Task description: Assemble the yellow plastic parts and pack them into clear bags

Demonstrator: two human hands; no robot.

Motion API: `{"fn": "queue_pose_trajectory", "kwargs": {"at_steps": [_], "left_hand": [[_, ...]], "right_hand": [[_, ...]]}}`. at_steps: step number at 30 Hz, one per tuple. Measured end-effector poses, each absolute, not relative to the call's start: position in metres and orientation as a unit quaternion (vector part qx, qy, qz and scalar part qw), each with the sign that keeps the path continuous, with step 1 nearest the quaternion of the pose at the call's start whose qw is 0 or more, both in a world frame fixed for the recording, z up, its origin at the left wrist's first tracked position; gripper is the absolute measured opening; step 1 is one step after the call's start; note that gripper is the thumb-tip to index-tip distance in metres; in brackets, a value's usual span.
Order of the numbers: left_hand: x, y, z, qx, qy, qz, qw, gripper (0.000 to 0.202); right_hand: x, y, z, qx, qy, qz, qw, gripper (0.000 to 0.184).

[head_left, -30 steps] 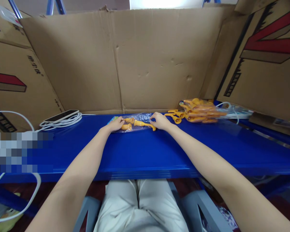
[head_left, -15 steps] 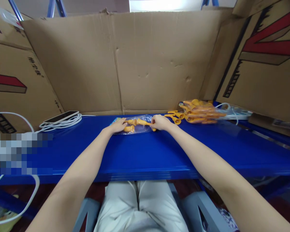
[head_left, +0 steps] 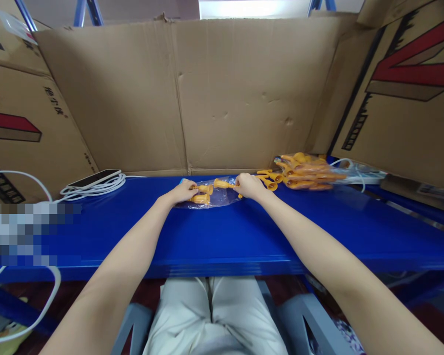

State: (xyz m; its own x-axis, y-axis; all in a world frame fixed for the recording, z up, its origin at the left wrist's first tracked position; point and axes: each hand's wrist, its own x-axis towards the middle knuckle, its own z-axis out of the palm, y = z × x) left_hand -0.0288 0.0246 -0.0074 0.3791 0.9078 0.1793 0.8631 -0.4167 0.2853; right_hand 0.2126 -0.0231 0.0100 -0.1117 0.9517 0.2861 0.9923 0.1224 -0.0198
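Observation:
On the blue tabletop, a clear plastic bag (head_left: 224, 198) with a bit of blue print at its left end lies between my hands. My left hand (head_left: 183, 191) is closed on the bag's left end, by two yellow horn-shaped plastic pieces (head_left: 202, 199); whether it also grips them is hidden. My right hand (head_left: 248, 186) pinches the thin end of another yellow horn-shaped piece (head_left: 221, 183), its flared end facing left. A small yellow tip (head_left: 240, 196) shows under the right fingers. Loose yellow pieces (head_left: 271, 185) lie just right of that hand.
A clear bag full of yellow pieces (head_left: 311, 172) rests at the back right. A phone (head_left: 94, 178) sits on a coiled white cable (head_left: 99, 191) at left. Cardboard walls (head_left: 244, 98) enclose the back and sides of the blue table (head_left: 222, 236).
My right hand has shifted slightly right with its yellow piece, widening the gap to the pieces by my left hand. The bag has spread a little toward me.

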Motion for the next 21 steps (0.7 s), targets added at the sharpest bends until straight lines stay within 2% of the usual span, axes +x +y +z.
{"fn": "queue_pose_trajectory", "kwargs": {"at_steps": [10, 14, 18, 21], "left_hand": [[-0.028, 0.027, -0.011, 0.829, 0.524, 0.174, 0.09, 0.041], [-0.025, 0.026, -0.01, 0.753, 0.62, 0.207, 0.078, 0.049], [-0.027, 0.027, -0.01, 0.709, 0.668, 0.207, 0.095, 0.046], [-0.033, 0.034, -0.015, 0.726, 0.642, 0.225, 0.099, 0.043]], "right_hand": [[0.206, -0.025, 0.008, -0.635, -0.759, -0.097, 0.106, 0.019], [0.202, -0.02, 0.0, -0.625, -0.764, -0.111, 0.117, 0.023], [0.2, -0.016, -0.006, -0.612, -0.769, -0.114, 0.142, 0.024], [0.197, -0.012, -0.011, -0.58, -0.785, -0.081, 0.2, 0.022]]}}
